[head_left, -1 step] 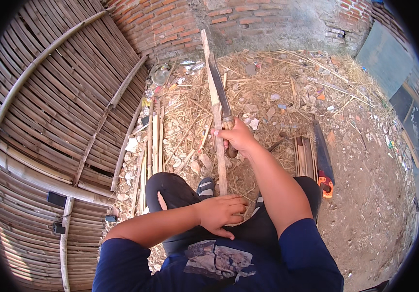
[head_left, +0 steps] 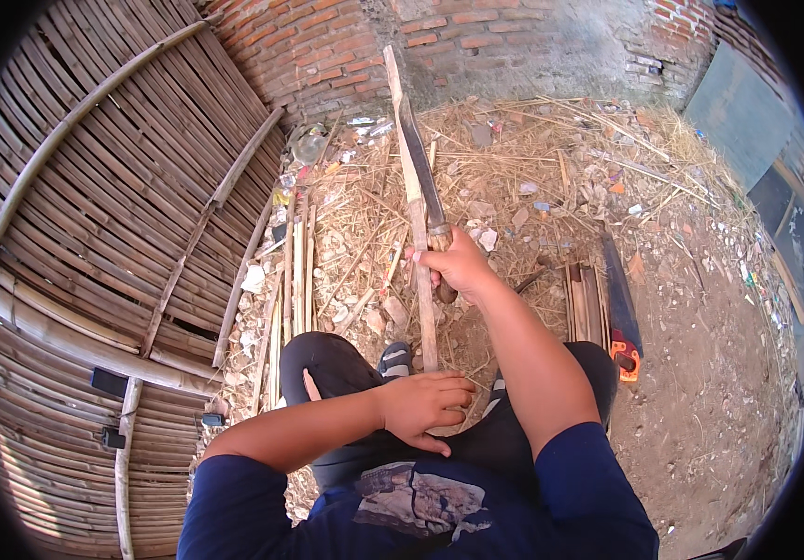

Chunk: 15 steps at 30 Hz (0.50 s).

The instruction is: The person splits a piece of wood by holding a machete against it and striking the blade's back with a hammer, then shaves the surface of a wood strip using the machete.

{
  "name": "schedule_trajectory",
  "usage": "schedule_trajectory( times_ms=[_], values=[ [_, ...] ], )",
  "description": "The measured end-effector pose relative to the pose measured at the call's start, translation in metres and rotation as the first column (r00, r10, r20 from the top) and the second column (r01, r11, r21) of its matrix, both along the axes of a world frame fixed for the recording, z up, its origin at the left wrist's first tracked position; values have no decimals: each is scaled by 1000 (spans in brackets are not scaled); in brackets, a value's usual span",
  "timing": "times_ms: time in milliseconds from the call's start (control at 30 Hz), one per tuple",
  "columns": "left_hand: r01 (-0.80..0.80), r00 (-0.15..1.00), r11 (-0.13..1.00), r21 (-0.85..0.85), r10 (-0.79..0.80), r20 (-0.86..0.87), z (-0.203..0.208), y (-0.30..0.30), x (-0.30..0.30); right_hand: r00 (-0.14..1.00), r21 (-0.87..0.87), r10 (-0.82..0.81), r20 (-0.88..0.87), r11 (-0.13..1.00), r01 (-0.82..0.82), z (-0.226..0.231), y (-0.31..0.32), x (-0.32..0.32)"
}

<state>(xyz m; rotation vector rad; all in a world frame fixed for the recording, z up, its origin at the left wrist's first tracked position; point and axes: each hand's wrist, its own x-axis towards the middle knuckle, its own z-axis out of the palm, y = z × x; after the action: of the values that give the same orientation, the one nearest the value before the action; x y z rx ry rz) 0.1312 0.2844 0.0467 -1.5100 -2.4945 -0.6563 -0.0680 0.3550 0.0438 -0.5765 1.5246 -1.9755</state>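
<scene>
My right hand (head_left: 456,261) is closed round the wooden handle of a machete (head_left: 423,173), whose dark blade points away from me. Along the blade's left side lies a long, pale wooden stick (head_left: 408,159); fingers of the same hand press against it. Below, my left hand (head_left: 425,409) is held across my lap, palm down, with its fingers stretched out and slightly apart. The stick's near end meets the back edge of this hand, and whether the palm touches it is hidden.
A handsaw (head_left: 622,308) with an orange and red handle lies at my right, beside brown split pieces (head_left: 587,303). Thin bamboo strips (head_left: 301,271) lie at my left, near a slatted bamboo panel (head_left: 122,177). Straw and rubble cover the ground before a brick wall (head_left: 476,37).
The stick's far end has shifted slightly away from me. Both hands stay almost where they were.
</scene>
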Motion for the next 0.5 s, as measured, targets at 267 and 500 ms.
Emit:
schedule_trajectory(
  times_ms=[267,500],
  values=[
    [-636,594,245,731,761,262,78,-143,-88,884,184,-55,-464,970,157,-24,8,8],
    [-752,476,-135,645,565,674,236,-256,-89,731,249,-8,-683,938,242,-40,5,28]
  ],
)
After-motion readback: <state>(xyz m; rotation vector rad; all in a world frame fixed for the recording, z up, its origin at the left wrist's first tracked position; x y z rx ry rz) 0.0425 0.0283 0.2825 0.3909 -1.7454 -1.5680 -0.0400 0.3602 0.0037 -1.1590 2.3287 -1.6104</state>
